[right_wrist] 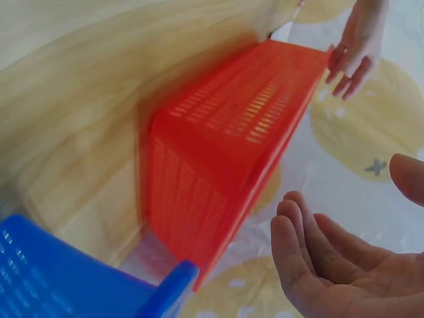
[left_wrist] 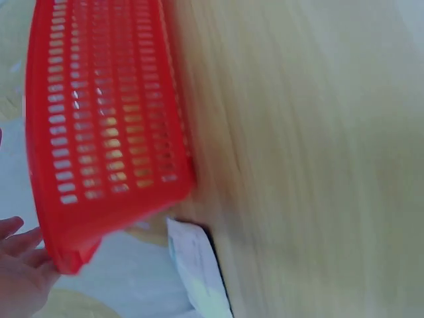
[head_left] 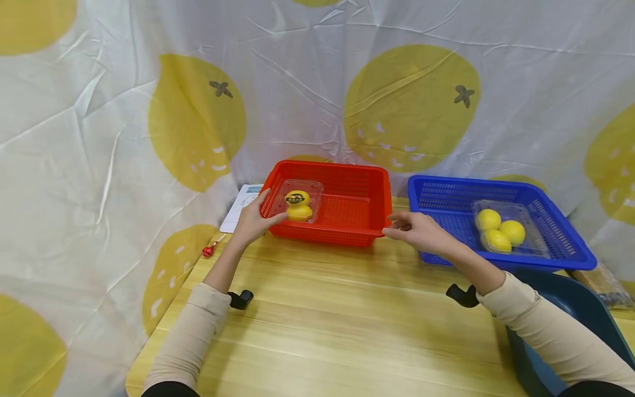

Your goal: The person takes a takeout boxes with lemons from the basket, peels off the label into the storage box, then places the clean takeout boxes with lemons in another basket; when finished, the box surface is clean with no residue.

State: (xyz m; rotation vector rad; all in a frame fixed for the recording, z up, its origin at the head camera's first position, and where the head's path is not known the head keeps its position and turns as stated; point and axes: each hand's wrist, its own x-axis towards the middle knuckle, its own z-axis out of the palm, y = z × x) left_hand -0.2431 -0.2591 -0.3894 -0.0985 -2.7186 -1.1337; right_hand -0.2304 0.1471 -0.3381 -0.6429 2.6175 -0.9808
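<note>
A red basket (head_left: pixel 347 207) stands at the back of the wooden table (head_left: pixel 322 320). In its left end lies a clear plastic box of yellow lemons (head_left: pixel 299 205) with a dark label. My left hand (head_left: pixel 262 208) rests against the basket's left front corner, fingers fairly straight. My right hand (head_left: pixel 398 227) hovers at the right front corner with relaxed fingers; contact cannot be made out. The right wrist view shows that open palm (right_wrist: pixel 324 265) beside the red basket (right_wrist: pixel 225 152), apart from it. The left wrist view shows fingertips (left_wrist: pixel 20 258) by the basket's corner (left_wrist: pixel 73 238).
A blue basket (head_left: pixel 570 242) to the right holds a clear box with three lemons (head_left: pixel 498 229). A white device (head_left: pixel 243 204) lies behind the red basket's left corner, and a small red object (head_left: pixel 208 251) at the table's left edge. A dark blue tub (head_left: pixel 570 314) sits front right. A lemon-print curtain (head_left: pixel 198 110) hangs behind.
</note>
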